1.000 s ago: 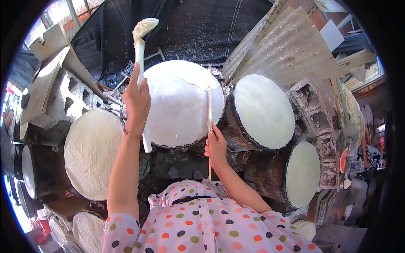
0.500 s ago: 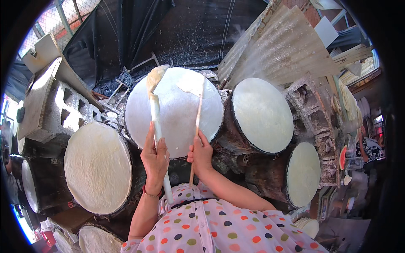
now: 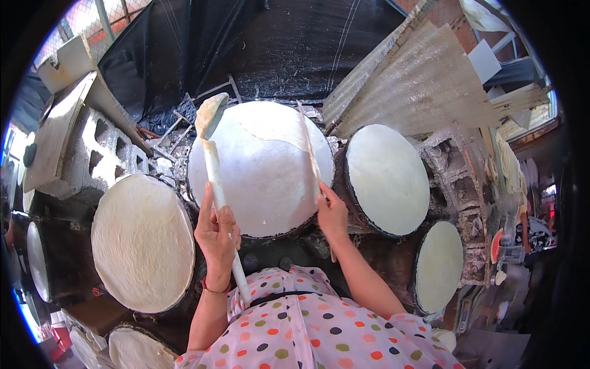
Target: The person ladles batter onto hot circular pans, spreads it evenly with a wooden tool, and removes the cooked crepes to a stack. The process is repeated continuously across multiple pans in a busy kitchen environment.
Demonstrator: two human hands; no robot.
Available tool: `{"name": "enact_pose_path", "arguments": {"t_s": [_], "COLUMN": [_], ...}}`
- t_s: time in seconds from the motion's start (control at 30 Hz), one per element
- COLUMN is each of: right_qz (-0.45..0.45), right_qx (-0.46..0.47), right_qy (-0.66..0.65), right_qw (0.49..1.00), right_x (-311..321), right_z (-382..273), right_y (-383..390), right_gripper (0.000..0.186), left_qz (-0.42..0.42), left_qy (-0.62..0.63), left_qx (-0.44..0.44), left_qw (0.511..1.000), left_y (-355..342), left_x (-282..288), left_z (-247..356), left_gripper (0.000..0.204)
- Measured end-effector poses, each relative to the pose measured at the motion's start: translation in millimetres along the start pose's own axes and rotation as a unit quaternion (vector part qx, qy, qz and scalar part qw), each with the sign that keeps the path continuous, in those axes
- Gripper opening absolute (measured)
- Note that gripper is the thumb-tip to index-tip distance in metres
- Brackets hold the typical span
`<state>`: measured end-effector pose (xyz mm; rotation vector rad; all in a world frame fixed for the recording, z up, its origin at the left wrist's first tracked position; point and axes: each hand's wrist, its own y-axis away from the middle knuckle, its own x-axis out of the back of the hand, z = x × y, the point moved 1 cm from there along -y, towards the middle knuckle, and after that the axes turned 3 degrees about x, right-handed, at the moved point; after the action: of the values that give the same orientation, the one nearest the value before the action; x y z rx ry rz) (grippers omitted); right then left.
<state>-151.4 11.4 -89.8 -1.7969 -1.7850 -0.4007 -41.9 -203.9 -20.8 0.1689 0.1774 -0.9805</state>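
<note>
Listing by size, largest first.

Black sheet [image 3: 295, 49]: hangs behind the whole row, streaked white.

Corrugated panel [image 3: 424, 86]: leans at upper right, above the right disc.

Centre disc [image 3: 258, 166]: round, white-coated, directly ahead of both hands. A thin layer on it is lifted at the upper right edge.

Left disc [image 3: 141, 243]: round, pale cream, just beside the left hand.

Right disc [image 3: 387, 178]: round, white, beside the centre disc on its right.

Lower-right disc [image 3: 439, 264]: smaller, white, below the right disc.

Concrete block [image 3: 98, 160]: hollow, grey, at left behind the left disc.

Apron [image 3: 319, 326]: pink with coloured dots, at the lower edge.

Ladle [image 3: 215, 178]: long white handle, upright and slightly tilted; its coated bowl stands above the centre disc's upper left rim. The handle runs down through the fist and its end sticks out below, over the apron.

Stick [image 3: 309, 150]: thin, pale, lying across the right part of the centre disc, its far end at the lifted edge, its near end in the fingers.

Left hand [image 3: 216, 234]: clenched around the ladle handle, low on its length; red band at the wrist.

Right hand [image 3: 332, 215]: fingers pinched on the stick's lower part, at the disc's lower right rim.
</note>
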Motion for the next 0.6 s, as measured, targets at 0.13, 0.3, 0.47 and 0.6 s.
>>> {"name": "enact_pose_path", "arguments": {"t_s": [0.13,0.3,0.47,0.6], "right_qz": [-0.111,-0.186,-0.210,-0.073], "right_qx": [-0.155,-0.053,0.124,0.072], "right_qy": [-0.050,-0.034,0.269,0.075], "right_qw": [0.980,0.981,0.932,0.992], "right_x": [4,-20,16,32], "right_z": [-34,-41,-46,15], "right_y": [-12,-26,-21,-59], "right_gripper": [0.037,0.034,0.034,0.032], "left_qz": [0.003,0.022,0.051,0.054], "left_qy": [0.014,0.014,0.037,0.057], "left_qx": [0.029,0.018,0.024,0.031], "left_qw": [0.999,0.999,0.998,0.996], "left_y": [-3,-3,0,3], "left_x": [-1,8,27,30], "left_z": [3,6,1,5], "left_gripper": [0.053,0.053,0.053,0.053]}}
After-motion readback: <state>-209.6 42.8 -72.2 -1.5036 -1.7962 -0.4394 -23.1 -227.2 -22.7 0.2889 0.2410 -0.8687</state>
